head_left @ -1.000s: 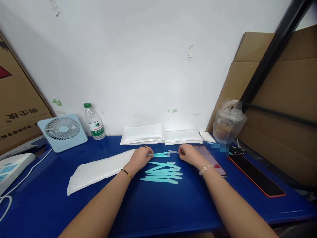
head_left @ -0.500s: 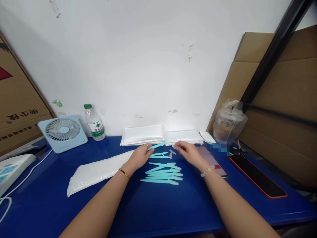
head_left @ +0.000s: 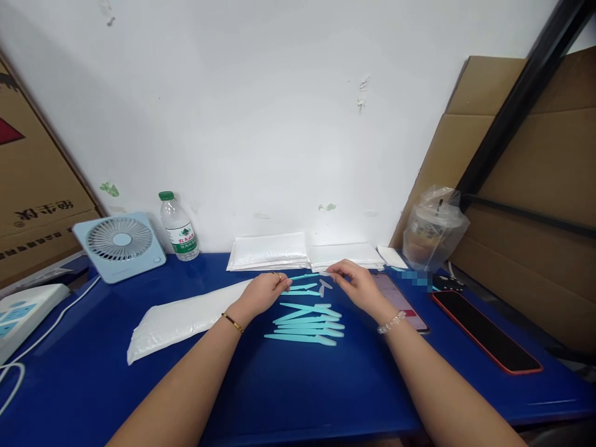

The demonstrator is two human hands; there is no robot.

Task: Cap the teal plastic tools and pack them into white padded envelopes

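Observation:
My left hand [head_left: 266, 292] is closed on the handle of a turquoise eyebrow razor [head_left: 303, 276], whose blade end points right. My right hand [head_left: 351, 282] pinches a small clear plastic blade cap [head_left: 325, 273] at the razor's tip; whether the cap sits on the blade I cannot tell. Just below, two more razors [head_left: 305, 293] lie beside loose clear caps [head_left: 323, 287]. Nearer to me, several turquoise eyebrow razors [head_left: 307, 331] lie roughly side by side, blade ends to the right, with caps seemingly on them.
A white bubble mailer [head_left: 181, 320] lies left of the razors. More white mailers [head_left: 270, 249] are stacked by the wall. At left stand a fan [head_left: 121, 242] and a water bottle [head_left: 180, 230]. Two phones [head_left: 487, 329] and a bagged drink cup [head_left: 431, 233] are at right.
The razor in my left hand has levelled and its blade end has met the clear cap in my right hand. The razors on the table have stayed in place.

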